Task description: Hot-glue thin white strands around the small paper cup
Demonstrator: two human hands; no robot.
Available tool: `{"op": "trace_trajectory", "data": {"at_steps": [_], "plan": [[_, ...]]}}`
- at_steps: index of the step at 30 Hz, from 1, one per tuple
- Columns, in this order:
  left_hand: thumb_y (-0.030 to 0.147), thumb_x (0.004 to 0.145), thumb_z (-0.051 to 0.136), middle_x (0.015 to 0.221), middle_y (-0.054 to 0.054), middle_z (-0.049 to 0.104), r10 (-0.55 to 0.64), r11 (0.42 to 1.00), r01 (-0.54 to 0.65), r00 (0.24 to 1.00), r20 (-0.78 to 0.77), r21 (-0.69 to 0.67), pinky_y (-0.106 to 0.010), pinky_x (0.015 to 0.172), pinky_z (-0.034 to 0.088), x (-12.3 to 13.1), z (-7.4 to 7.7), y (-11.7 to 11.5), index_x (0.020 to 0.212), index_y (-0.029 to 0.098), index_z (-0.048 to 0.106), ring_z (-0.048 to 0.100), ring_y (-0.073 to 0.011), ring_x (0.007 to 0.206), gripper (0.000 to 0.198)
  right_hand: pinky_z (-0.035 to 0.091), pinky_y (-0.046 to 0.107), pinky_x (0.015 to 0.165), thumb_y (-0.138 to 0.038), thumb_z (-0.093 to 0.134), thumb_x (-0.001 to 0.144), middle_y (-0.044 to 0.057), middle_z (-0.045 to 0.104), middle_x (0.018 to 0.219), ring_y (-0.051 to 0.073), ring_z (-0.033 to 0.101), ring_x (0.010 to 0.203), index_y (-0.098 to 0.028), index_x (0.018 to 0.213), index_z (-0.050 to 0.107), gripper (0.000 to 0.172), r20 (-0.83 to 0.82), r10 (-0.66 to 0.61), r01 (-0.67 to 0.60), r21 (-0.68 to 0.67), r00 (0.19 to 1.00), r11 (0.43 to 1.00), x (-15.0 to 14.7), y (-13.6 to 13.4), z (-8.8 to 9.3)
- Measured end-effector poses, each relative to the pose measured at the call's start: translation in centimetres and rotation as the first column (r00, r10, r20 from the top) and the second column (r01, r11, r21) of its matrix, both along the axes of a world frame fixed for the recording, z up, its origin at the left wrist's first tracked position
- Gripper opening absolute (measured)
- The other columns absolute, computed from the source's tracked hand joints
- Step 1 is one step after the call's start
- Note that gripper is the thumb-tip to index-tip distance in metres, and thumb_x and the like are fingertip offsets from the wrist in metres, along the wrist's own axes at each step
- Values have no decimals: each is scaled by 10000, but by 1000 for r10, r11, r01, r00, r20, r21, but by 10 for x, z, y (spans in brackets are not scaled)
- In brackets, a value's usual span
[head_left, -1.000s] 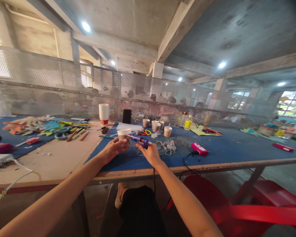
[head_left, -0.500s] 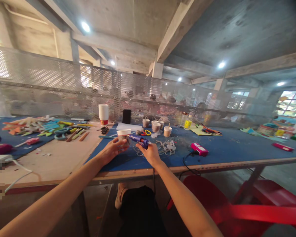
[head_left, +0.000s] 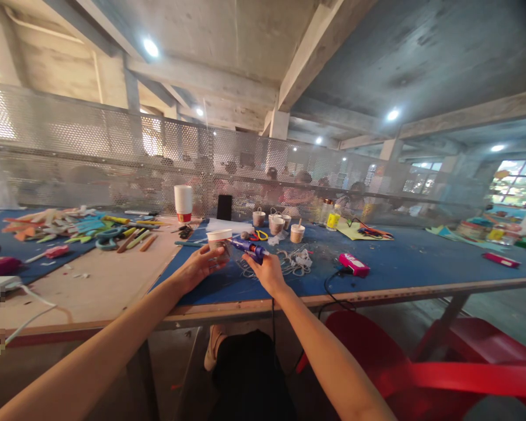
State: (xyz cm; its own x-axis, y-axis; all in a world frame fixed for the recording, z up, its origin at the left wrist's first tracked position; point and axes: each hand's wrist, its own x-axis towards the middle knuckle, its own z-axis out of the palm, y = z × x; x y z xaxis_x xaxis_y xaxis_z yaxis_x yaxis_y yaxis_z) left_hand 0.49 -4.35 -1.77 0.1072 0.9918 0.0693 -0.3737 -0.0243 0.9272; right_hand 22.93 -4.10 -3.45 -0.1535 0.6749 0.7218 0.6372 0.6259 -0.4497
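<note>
My left hand (head_left: 204,264) is wrapped round a paper cup (head_left: 220,235) with a white rim, its lower part greyish brown and partly covered by my fingers. In my right hand (head_left: 268,271) is a blue glue gun (head_left: 251,248), its nozzle pointing left at the cup's side. Whether the tip touches the cup I cannot tell. A tangle of grey cord (head_left: 297,262) lies just right of the gun. Behind it are yellow-handled scissors (head_left: 260,235) and a small grey ball (head_left: 245,235).
Several brownish cups, one of them this cup (head_left: 297,234), stand farther back. A stack of white cups (head_left: 183,202) and a black phone (head_left: 224,207) are by the perforated screen (head_left: 114,175). Coloured pieces (head_left: 56,224) lie left, a pink box (head_left: 354,264) right. Red chairs (head_left: 368,339) stand below the table.
Almost nothing differs. The whole view has shifted very slightly; both hands keep hold of the cup and the glue gun in the same pose.
</note>
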Motion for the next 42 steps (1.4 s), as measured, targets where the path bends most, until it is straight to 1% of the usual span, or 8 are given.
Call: {"op": "trace_trajectory", "data": {"at_steps": [9,14,23,26,31,35,39,42], "plan": [[248,697,861,1050,-98,780,-5,1000,5,1000,6,11,-272,720,611,-1,-2,1,1107,190,718,758,-199,807,439,460,243,642,-459,635,919,83,778,804,221,735,721,-184,971,726,294,0,-24,24,2,1000,1000,0,2,-2],[244,716,841,1095,-118,766,8,1000,-8,1000,-7,13,-284,722,608,0,-1,0,1148,181,707,757,-204,816,456,465,244,642,-451,630,922,80,776,791,217,730,708,-179,973,727,293,-1,-19,19,-1,1000,1000,0,2,-1],[249,695,863,1092,-90,770,-6,1000,6,1000,16,4,-271,723,612,0,2,-4,1111,189,720,755,-201,836,444,463,243,655,-457,635,921,82,780,825,219,733,727,-177,1001,725,304,-6,-20,20,5,1000,1000,1,3,-2],[243,708,856,1108,-94,767,-23,1000,23,1000,16,8,-277,751,611,0,3,-5,1112,189,721,755,-200,848,430,459,245,653,-456,631,924,82,780,824,223,735,734,-176,1017,720,308,-4,-22,22,-2,1000,1000,1,2,0],[248,701,857,1103,-98,771,-2,1000,2,1000,14,3,-273,734,611,1,4,-6,1097,192,726,754,-197,828,420,461,247,648,-470,629,924,88,780,821,231,739,737,-175,1020,721,324,5,-39,39,-9,999,999,1,1,1],[233,710,850,1111,-96,769,-13,1000,13,1000,16,7,-281,758,611,1,4,-7,1118,190,721,754,-196,837,430,473,250,667,-466,625,927,97,784,840,241,748,769,-173,1022,726,323,8,-46,46,-1,999,999,1,2,0],[228,726,843,1110,-92,767,-34,999,33,999,15,18,-283,763,615,1,5,-9,1127,186,720,754,-197,848,422,484,259,687,-483,624,921,101,787,852,257,752,804,-180,1031,724,337,-8,-46,46,-13,999,999,1,4,-2],[225,726,843,1112,-92,768,-38,999,37,999,23,21,-284,759,619,1,5,-8,1112,184,727,754,-200,849,405,489,268,686,-491,631,911,97,782,833,260,747,787,-190,1009,722,329,-39,-34,33,-27,999,999,1,4,-2]]}}
